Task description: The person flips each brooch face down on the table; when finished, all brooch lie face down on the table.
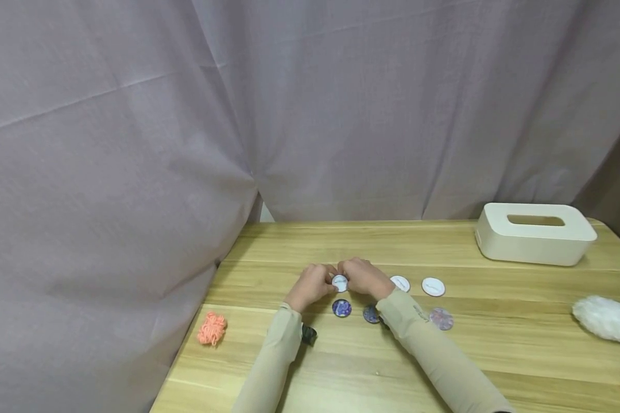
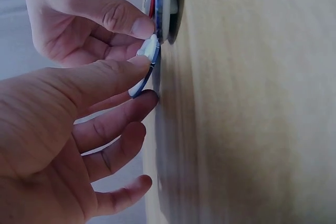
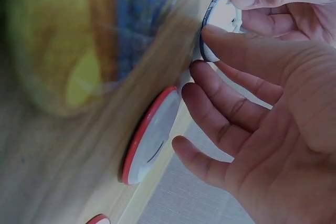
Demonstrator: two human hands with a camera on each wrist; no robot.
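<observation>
Between both hands is a small round disc (image 1: 340, 283) with a white face and a dark blue rim, tilted up at the wood tabletop. My left hand (image 1: 313, 285) pinches one side of it with thumb and fingers. On the opposite side, my right hand (image 3: 262, 98) holds its edge between thumb and index finger, the other fingers loosely bent. Just nearer than the hands lies a purple-blue patterned disc (image 1: 341, 308). Another dark patterned disc (image 1: 371, 314) lies by the right wrist. In the right wrist view, a white disc with a red rim (image 3: 149, 140) lies below the right fingers.
Two more white discs, one close to the right hand (image 1: 400, 283) and one farther right (image 1: 433, 287), lie in a row. A pinkish patterned disc (image 1: 441, 318) sits beside the right sleeve. Orange yarn (image 1: 212, 329) is left, a tissue box (image 1: 537, 235) back right, white fluffy material (image 1: 607, 319) right.
</observation>
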